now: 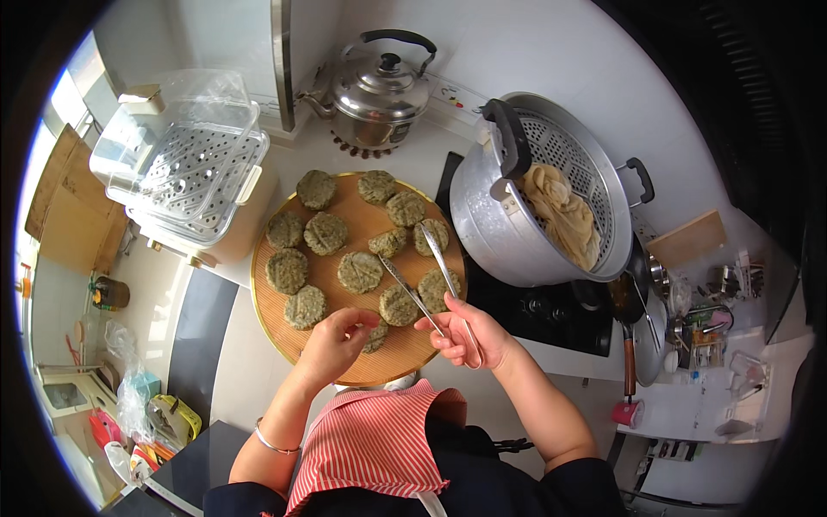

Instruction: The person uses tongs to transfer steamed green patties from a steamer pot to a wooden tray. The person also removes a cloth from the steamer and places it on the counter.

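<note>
My right hand (pixel 470 333) holds metal tongs (pixel 439 263) near their bend, with the two arms apart over the right side of a round wooden board (pixel 352 371). One tong tip lies over a green patty (pixel 431 238); the other is close to a smaller, partly folded-looking piece (pixel 387 243). My left hand (pixel 340 342) hovers at the board's near edge, fingers curled, beside a patty (pixel 376 338) that it partly hides. Whether its fingertips touch anything cannot be seen. Several more flat green patties (pixel 360 272) are spread over the board.
A large aluminium steamer pot (pixel 481 216) with cloth (pixel 562 210) inside tilts on the black cooktop (pixel 549 316) at right. A steel kettle (pixel 381 97) stands behind the board. At left is a clear-lidded steamer (pixel 194 174). Pans (pixel 627 304) hang or lie further right.
</note>
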A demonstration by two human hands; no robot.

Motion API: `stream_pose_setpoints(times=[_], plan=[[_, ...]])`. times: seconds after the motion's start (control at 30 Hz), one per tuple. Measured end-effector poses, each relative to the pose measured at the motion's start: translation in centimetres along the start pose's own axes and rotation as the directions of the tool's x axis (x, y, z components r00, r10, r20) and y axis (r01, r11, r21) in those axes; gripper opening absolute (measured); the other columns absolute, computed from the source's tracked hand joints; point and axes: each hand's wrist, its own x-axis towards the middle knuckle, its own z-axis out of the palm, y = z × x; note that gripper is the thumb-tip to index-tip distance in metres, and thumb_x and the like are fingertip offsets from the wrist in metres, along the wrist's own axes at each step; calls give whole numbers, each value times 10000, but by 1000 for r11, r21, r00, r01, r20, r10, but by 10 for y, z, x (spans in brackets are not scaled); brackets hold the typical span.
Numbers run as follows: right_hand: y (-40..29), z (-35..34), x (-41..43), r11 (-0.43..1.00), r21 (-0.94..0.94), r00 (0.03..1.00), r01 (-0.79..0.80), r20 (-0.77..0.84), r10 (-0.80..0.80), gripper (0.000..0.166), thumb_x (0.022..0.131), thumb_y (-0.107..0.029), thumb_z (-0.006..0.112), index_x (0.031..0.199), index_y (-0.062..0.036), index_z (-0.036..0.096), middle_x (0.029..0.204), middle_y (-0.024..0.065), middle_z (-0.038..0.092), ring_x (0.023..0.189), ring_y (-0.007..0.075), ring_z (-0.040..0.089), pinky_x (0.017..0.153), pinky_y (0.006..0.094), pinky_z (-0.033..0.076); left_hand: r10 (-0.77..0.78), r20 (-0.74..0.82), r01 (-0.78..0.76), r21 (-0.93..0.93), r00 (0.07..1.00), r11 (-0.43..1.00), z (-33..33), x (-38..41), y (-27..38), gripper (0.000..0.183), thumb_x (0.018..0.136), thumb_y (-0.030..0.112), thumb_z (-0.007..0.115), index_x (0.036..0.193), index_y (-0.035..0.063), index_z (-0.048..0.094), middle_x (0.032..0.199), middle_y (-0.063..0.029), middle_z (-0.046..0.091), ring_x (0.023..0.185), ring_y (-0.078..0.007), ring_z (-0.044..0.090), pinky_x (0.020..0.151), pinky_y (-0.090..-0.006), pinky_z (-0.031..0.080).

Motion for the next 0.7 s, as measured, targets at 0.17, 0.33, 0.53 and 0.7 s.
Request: stream_pose_setpoints(times=[0.17,0.33,0.53,0.7], plan=[[10,23,-51,947,-318,997,40,-50,-59,564,890,-563,519,1130,-53,497,673,-18,437,482,36,463,343,176,352,94,440,132,-456,893,880,49,9,15,438,918,269,614,1248,4,502,1108,-76,611,1028,-140,560,899,-281,438],[6,36,-80,394,-903,926,171,10,-378,535,838,-415,670,1091,29,511,870,159,639,706,228,650,653,346,515,164,378,263,-839,911,476,98,1,39,742,838,388,689,1402,86,314,1337,-119,448,1198,-251,481,1022,-427,386],[-57,3,-168,-4,-985,964,175,172,-200,639,816,-501,658,1260,-60,528,962,86,686,799,241,668,717,325,513,22,19,11,-948,1000,318,153,4,80,269,859,202,642,1046,91,483,1041,-89,579,1021,-242,574,887,-411,496],[-161,-53,-232,-233,-905,569,-355,-12,-822,370,786,-344,704,993,-41,648,917,105,685,839,262,661,740,352,510,24,-140,-139,-919,990,368,179,7,96,157,890,53,573,971,115,454,782,-42,527,709,-156,557,779,-367,500]])
